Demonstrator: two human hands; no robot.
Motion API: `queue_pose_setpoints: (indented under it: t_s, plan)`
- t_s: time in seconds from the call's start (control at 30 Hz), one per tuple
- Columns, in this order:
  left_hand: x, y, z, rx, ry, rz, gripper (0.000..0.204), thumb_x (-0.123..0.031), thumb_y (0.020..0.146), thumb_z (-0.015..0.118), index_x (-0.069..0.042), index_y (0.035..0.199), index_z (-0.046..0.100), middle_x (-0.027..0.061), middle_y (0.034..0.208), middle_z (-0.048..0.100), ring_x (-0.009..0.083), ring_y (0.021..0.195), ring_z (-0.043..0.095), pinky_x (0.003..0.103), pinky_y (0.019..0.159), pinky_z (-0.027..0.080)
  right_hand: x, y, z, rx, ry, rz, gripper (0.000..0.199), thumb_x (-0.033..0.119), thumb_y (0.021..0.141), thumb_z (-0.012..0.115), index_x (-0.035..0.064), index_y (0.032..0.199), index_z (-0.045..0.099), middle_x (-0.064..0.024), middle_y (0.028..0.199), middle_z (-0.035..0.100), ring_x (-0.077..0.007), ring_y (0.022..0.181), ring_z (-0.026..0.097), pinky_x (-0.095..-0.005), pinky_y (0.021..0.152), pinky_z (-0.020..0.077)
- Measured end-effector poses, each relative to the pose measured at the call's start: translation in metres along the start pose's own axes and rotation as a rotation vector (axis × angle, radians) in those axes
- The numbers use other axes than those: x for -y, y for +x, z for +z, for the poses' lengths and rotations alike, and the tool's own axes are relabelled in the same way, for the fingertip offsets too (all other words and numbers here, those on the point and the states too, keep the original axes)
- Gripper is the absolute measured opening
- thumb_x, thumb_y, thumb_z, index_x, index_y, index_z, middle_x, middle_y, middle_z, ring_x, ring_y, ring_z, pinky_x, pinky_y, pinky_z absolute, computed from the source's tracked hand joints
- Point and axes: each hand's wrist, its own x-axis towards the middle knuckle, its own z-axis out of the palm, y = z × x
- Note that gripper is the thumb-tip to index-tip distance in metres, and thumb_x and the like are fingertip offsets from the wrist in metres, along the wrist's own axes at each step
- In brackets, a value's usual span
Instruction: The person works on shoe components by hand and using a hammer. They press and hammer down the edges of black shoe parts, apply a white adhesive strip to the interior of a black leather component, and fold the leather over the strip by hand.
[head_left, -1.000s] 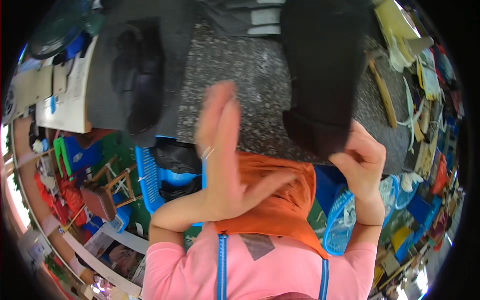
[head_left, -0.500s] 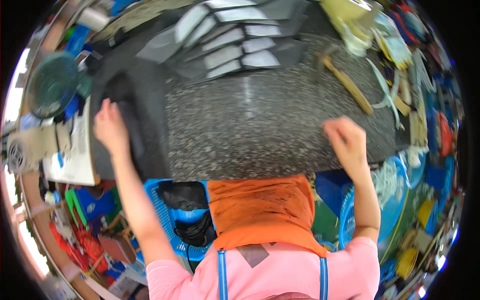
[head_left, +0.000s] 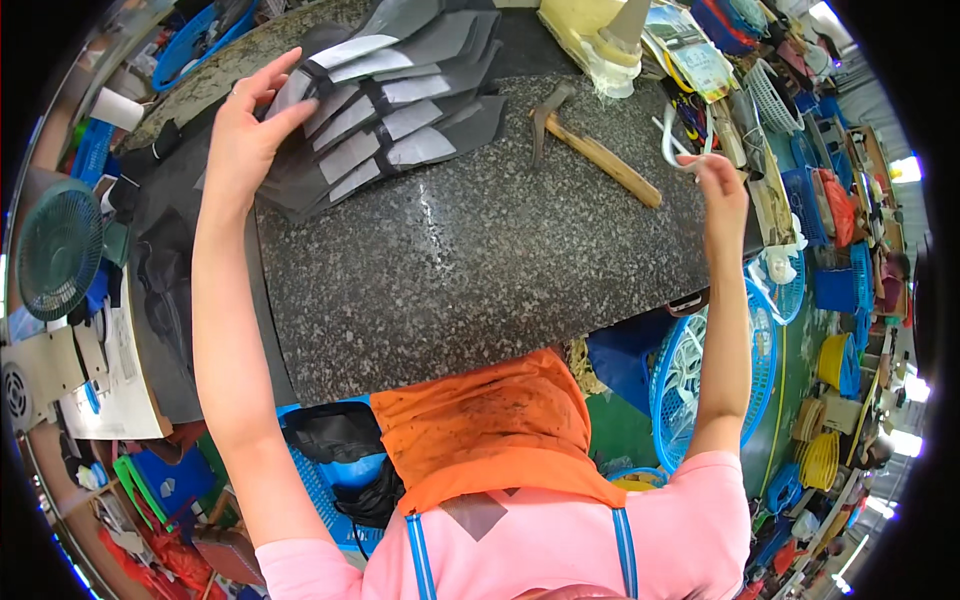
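My left hand (head_left: 245,130) is at the far left of the stone slab (head_left: 480,260), fingers and thumb spread. It reaches around the left end of a fanned stack of black sheet pieces (head_left: 465,120) with pale grey shiny patches. The thumb overlaps one piece; whether it touches is unclear. At the right edge of the slab, the fingertips of my right hand (head_left: 722,195) pinch a thin white strip (head_left: 668,135), which curls away toward the far side. A hammer (head_left: 605,160) with a wooden handle lies between the hands.
A yellowish container (head_left: 585,40) with a cone-shaped item stands at the far edge, beside a printed packet (head_left: 688,50). Blue baskets (head_left: 755,350) are below at right. A green fan (head_left: 60,250) stands at left. An orange apron (head_left: 480,420) covers my lap.
My left hand has moved forward to the black pieces and opened. My right hand has reached forward to the white strip and pinched it. The view has shifted rightward.
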Motion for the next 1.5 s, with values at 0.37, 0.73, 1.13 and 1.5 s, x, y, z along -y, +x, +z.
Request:
queue_pose_setpoints:
  t_s: [0.37,0.73,1.13,1.5]
  plan:
    - [-0.069,-0.116,0.034,-0.422,0.617,0.393,0.036,-0.004,0.088,0.063,-0.013,0.123,0.069,0.0108,0.114,0.063,0.0278,0.106,0.06,0.037,0.089,0.049,0.079,-0.08,0.075,0.099,0.128,-0.016,0.025,0.008,0.101,0.053,0.0025,0.122,0.065,0.0069,0.078,0.052,-0.0006,0.063,0.039,-0.0159,0.057,0.0314]
    - [-0.113,-0.258,0.059,0.072,-0.832,-0.489,0.02,-0.002,0.082,0.076,-0.004,0.1,0.067,0.0097,0.1,0.067,0.0197,0.098,0.064,0.032,0.086,0.049,0.143,-0.144,0.155,1.195,0.146,-0.466,0.046,0.01,0.081,0.072,0.011,0.125,0.06,-0.0092,0.09,0.071,-0.0303,0.077,0.07,-0.0375,0.065,0.0559]
    - [-0.043,-0.255,0.047,-0.373,0.655,-0.374,0.026,-0.007,0.073,0.082,-0.01,0.093,0.066,0.0105,0.107,0.055,0.0291,0.102,0.053,0.04,0.094,0.037,0.131,-0.131,0.169,0.99,-0.317,-0.196,0.018,0.016,0.084,0.073,0.0018,0.08,0.063,-0.012,0.075,0.064,-0.0289,0.065,0.066,-0.0352,0.057,0.0525]
    - [-0.075,-0.263,0.066,0.096,0.563,-0.014,0.061,-0.019,0.073,0.077,-0.003,0.129,0.059,0.0128,0.134,0.05,0.0356,0.123,0.05,0.052,0.102,0.042,0.12,-0.12,0.174,0.913,-0.561,-0.3,0.023,0.025,0.083,0.073,0.0048,0.079,0.062,-0.0122,0.077,0.065,-0.0327,0.069,0.065,-0.0394,0.058,0.0497]
